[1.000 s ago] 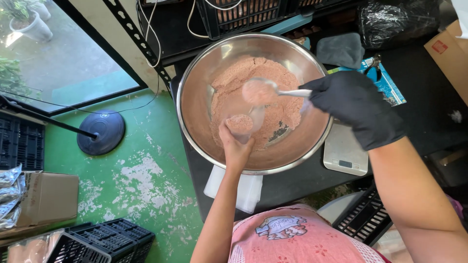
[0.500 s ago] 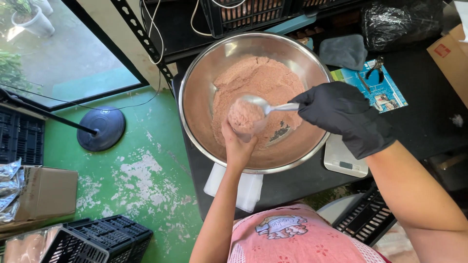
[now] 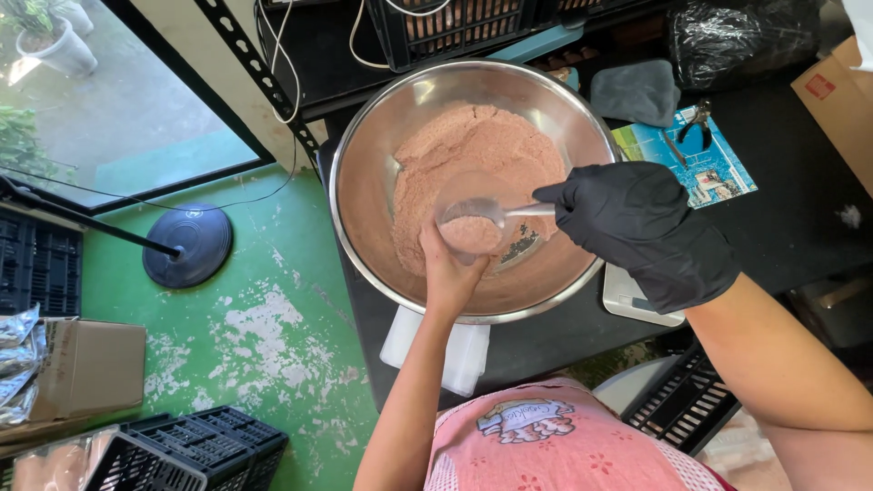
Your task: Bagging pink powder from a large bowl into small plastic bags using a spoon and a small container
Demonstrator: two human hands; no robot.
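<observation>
Step in hand: spooning pink-brown powder into a small clear cup held over a big steel bowl (image 3: 364,209).
Left hand (image 3: 452,273): bare, closed around the small clear cup (image 3: 470,227), fingers wrapped under and behind it, holding it above the near part of the bowl's inside.
Right hand (image 3: 637,227): in a black glove, closed on the handle of a metal spoon (image 3: 496,211); the spoon's bowl sits right over the cup's mouth.
Doing it well: judging from this view, the cup should stay level and low over the bowl so that spilled powder falls back in; the spoon should tip slowly, close to the rim, since the cup's mouth is hardly wider than the spoon.
Powder (image 3: 473,155): pink-brown, fine and crumbly, heaped on the far side of the bowl, with a scooped hollow near the cup. Some already lies in the cup.
Bowl: round, shiny, wide, resting on a black table (image 3: 782,209) in the middle of the scene.
Near right of bowl: a small white scale (image 3: 627,300), partly under the gloved wrist.
Far right: a blue printed sheet (image 3: 718,168) and a grey cloth (image 3: 635,91).
Left: a green painted floor (image 3: 264,345), worn in patches, with a round black stand base (image 3: 186,245).
</observation>
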